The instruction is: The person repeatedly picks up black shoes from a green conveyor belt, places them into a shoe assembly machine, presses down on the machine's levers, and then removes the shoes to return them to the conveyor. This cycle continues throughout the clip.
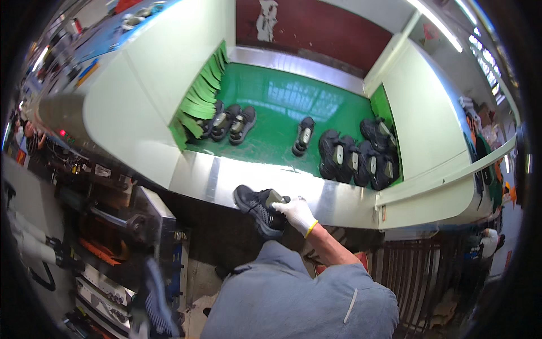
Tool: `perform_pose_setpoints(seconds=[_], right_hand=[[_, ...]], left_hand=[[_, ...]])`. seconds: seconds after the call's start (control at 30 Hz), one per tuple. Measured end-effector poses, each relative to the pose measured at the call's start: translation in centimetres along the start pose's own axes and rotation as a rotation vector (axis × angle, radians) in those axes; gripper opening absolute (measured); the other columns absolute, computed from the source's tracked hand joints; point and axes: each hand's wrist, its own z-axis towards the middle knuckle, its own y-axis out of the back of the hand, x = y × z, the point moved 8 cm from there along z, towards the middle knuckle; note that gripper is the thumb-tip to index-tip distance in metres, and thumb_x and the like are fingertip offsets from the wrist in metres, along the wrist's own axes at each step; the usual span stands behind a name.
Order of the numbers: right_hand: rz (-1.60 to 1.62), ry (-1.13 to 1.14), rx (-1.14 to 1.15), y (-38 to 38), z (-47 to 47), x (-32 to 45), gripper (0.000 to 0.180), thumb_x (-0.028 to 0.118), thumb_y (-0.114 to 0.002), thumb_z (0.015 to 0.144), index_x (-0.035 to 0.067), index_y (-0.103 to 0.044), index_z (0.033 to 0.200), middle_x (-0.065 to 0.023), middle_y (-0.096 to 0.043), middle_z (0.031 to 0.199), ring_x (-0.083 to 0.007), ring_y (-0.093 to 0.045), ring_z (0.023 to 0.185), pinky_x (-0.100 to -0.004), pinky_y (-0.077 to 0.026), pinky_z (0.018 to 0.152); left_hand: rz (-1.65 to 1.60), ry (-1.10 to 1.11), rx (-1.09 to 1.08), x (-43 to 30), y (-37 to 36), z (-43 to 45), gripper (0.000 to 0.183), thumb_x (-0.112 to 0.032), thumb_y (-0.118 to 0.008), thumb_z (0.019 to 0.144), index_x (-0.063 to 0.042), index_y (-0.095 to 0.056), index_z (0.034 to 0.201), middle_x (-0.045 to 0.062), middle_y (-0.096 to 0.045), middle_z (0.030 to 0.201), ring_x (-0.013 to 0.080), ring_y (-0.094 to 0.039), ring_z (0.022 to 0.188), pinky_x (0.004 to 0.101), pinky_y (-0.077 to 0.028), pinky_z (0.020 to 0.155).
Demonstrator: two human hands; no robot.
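Note:
My right hand [295, 213], in a white knit glove with a yellow cuff, grips a black mesh sneaker [261, 210] at its opening, where a pale shoe last shows. The sneaker is over the near metal edge of a green conveyor belt; whether a second one overlaps it I cannot tell. At the lower left, my left hand [144, 329], white-gloved and mostly cut off by the frame, holds a blurred dark sneaker [157, 296] with a grey-blue sole. On the belt [271, 131], a lone sneaker [304, 136] stands in the middle, with several more at each side.
Pale side housings [131, 84] flank the belt, with green strip curtains [201, 97] at the left opening. A metal ledge [262, 176] runs along the near side. Machinery with a metal cabinet [156, 220] stands left. Dark metal bars [410, 271] are at the right; a person [490, 243] is farther off.

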Motion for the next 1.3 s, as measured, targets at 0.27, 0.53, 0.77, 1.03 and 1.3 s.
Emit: perform_pose_setpoints(seconds=[0.27, 0.53, 0.77, 1.03, 1.3], right_hand=[[-0.271, -0.132, -0.254, 9.3, 4.6, -15.8, 0.040, 0.044, -0.067, 0.109, 0.009, -0.080, 0.122, -0.0259, -0.080, 0.114, -0.0468, -0.078, 0.099, -0.0579, -0.061, 0.094], [0.046, -0.287, -0.390, 5.4, 7.0, -22.0, 0.066, 0.041, -0.073, 0.105, -0.001, -0.061, 0.154, -0.0315, -0.073, 0.143, -0.0507, -0.073, 0.127, -0.0567, -0.059, 0.107], [0.158, -0.483, -0.205, 5.4, 8.2, -21.0, 0.119, 0.048, -0.088, 0.093, -0.010, -0.027, 0.176, -0.0367, -0.045, 0.175, -0.0476, -0.057, 0.154, -0.0496, -0.049, 0.126], [0.041, -0.412, -0.295, 2.7, 9.9, -24.4, 0.110, 0.040, -0.090, 0.093, -0.004, -0.033, 0.176, -0.0335, -0.049, 0.173, -0.0475, -0.056, 0.155, -0.0512, -0.050, 0.125], [0.138, -0.285, -0.246, 1.2, 12.3, -23.4, 0.099, 0.030, -0.084, 0.098, 0.002, -0.033, 0.178, -0.0312, -0.044, 0.177, -0.0487, -0.048, 0.161, -0.0511, -0.044, 0.131]], left_hand=[[0.381, -0.378, 0.677, -10.0, -48.1, 1.4, 0.035, -0.034, -0.083, 0.095, 0.000, -0.085, 0.104, 0.015, -0.083, 0.087, 0.0207, -0.078, 0.079, 0.0408, -0.059, 0.077], [0.795, -0.689, 0.869, 0.1, -73.2, -8.6, 0.056, -0.037, -0.085, 0.093, -0.004, -0.076, 0.138, 0.026, -0.083, 0.113, 0.0444, -0.081, 0.109, 0.0552, -0.063, 0.098], [0.872, -0.582, 1.408, 2.2, -77.9, -7.2, 0.031, -0.028, -0.073, 0.094, -0.011, -0.086, 0.115, 0.024, -0.084, 0.108, 0.0431, -0.082, 0.104, 0.0532, -0.063, 0.091], [0.610, -0.575, 1.114, -5.7, -100.9, -1.8, 0.107, -0.064, -0.084, 0.087, 0.008, -0.056, 0.161, 0.038, -0.064, 0.157, 0.0491, -0.063, 0.147, 0.0501, -0.050, 0.126], [0.731, -0.453, 0.966, -0.2, -111.7, -2.2, 0.074, -0.039, -0.085, 0.088, 0.012, -0.071, 0.139, 0.031, -0.081, 0.123, 0.0463, -0.080, 0.115, 0.0492, -0.064, 0.102]])
